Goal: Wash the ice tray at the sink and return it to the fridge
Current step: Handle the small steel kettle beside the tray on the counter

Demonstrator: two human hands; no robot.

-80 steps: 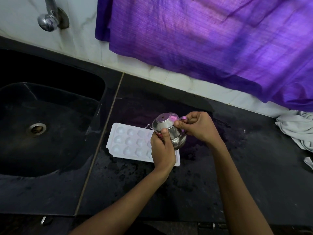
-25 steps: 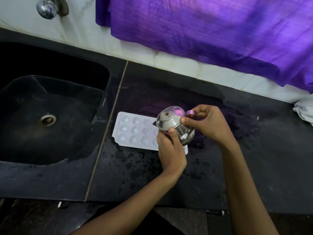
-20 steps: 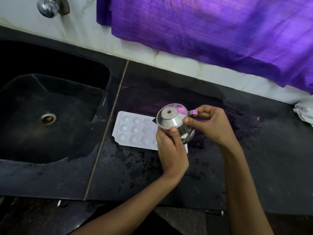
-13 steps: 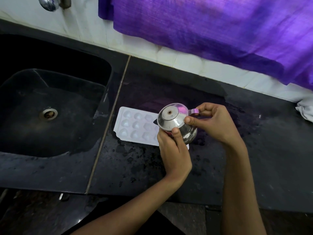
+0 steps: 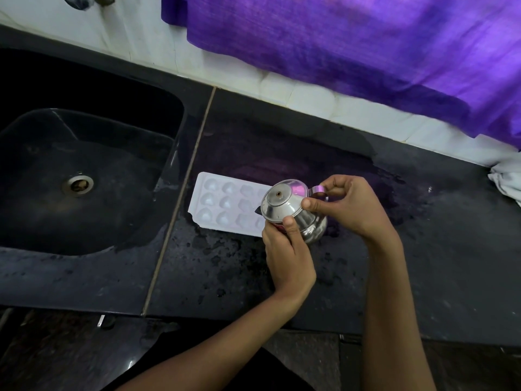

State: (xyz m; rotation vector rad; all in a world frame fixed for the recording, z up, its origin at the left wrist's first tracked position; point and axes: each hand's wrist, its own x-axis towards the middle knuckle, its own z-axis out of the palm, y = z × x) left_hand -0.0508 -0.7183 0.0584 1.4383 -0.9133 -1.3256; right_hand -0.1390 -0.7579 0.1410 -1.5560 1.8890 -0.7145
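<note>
A white ice tray [image 5: 222,204] with round cells lies flat on the wet black counter [image 5: 225,272], just right of the sink [image 5: 84,176]. Over its right end I hold a small steel kettle [image 5: 284,206], tilted with its lid toward the tray. My left hand [image 5: 287,255] grips the kettle's body from below, thumb up on its side. My right hand [image 5: 346,204] holds the kettle's handle, thumb pressed on the lid rim. The tray's right end is hidden behind the kettle and my left hand.
The black sink has a steel drain [image 5: 77,185] and a tap [image 5: 84,0] on the white tiled wall. A purple cloth [image 5: 352,46] hangs over the counter's back. A white cloth [image 5: 506,182] lies at the far right. The counter edge runs near my body.
My hands and the kettle stay over the tray's right end, shifting only slightly. The view has drifted a little; the tray has not moved.
</note>
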